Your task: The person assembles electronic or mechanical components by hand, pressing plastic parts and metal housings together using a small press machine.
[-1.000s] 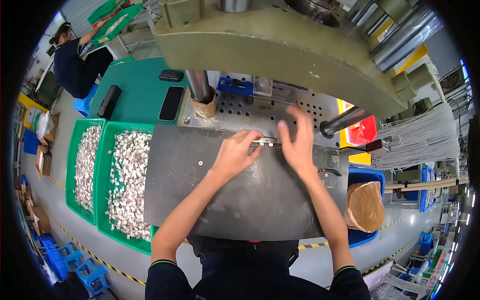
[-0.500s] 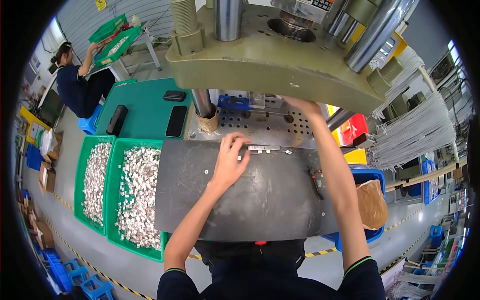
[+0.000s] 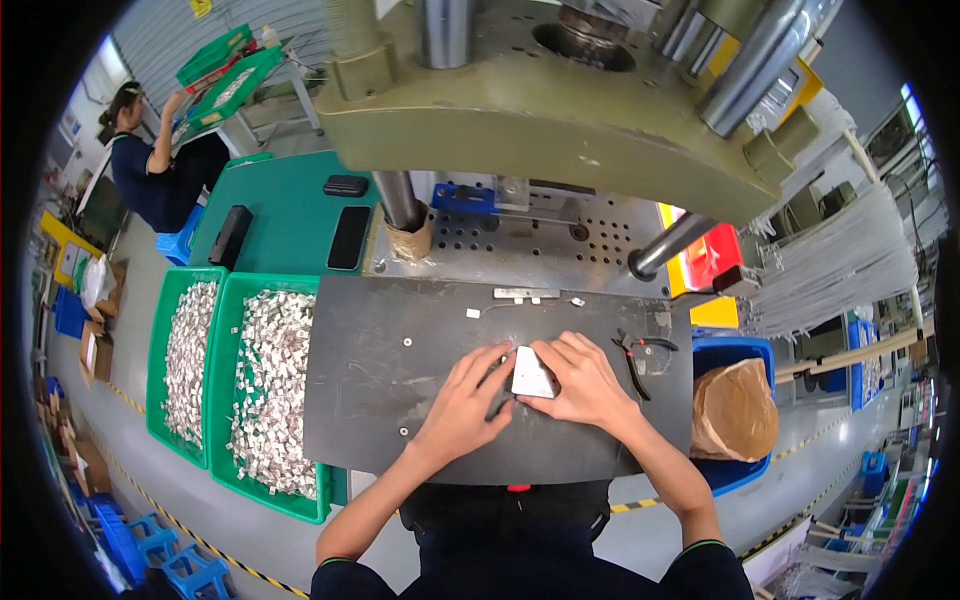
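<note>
Over the middle of the dark grey worktop, my right hand (image 3: 582, 384) grips a pale metal block (image 3: 533, 374) with slanted sides, fingers on its far edge and thumb at its near edge. My left hand (image 3: 466, 402) curves beside the block's left side, thumb and forefinger apart and their tips close to it; whether they touch it I cannot tell. Beyond the hands lies a flat metal bar (image 3: 526, 293) with small white pieces along it. One small white tag-like piece (image 3: 473, 313) rests left of the bar, another (image 3: 577, 301) to its right.
Red-and-black nippers (image 3: 632, 362) lie right of my hands. A green press (image 3: 540, 140) with steel columns stands over a perforated plate (image 3: 470, 240). Green bins (image 3: 318, 400) of small white pieces sit left, a blue bin (image 3: 735, 480) right. Another person (image 3: 150, 180) sits far left.
My right hand has come back from under the press to the worktop and now holds the metal block. My left hand has moved nearer to me from the metal bar to the block's side.
</note>
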A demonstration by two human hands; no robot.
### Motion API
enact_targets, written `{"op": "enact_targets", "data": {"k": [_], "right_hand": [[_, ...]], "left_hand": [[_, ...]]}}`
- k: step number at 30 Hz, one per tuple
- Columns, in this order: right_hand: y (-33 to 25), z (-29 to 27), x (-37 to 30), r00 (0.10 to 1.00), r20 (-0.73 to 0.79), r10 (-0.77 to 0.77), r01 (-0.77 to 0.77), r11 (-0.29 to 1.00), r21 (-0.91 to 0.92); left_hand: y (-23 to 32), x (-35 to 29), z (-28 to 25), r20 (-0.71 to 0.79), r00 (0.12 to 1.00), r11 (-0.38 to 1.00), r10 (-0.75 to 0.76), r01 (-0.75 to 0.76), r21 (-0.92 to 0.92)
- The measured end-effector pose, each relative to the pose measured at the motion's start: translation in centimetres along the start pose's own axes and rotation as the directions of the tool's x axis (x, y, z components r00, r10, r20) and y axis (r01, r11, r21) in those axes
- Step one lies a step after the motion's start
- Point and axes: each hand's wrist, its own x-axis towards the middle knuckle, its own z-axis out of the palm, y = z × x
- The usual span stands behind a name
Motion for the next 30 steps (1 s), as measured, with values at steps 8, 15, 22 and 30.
{"op": "enact_targets", "data": {"k": [8,15,22,30], "right_hand": [[0.4,-1.1,-0.1,0.991,0.088,0.1,-0.106,0.992,0.068],[-0.8,-3.0,-0.3,0.993,-0.108,-0.04,0.032,0.997,-0.075],[8.7,-4.6,-1.9,0.88,-0.247,0.406,-0.449,0.88,-0.156],[9.2,-3.1,-2.2,0.805,-0.286,0.52,-0.57,0.811,-0.132]], "left_hand": [[-1.1,1.2,1.0,-0.048,0.999,0.999,0.025,-0.026,-0.022],[-2.5,2.3,-0.3,-0.011,0.999,0.994,0.054,-0.052,0.101],[-3.2,3.3,-0.3,-0.123,0.992,0.99,0.026,-0.009,0.142],[-2.2,4.5,-1.8,-0.09,0.996,0.994,0.017,-0.007,0.108]]}}
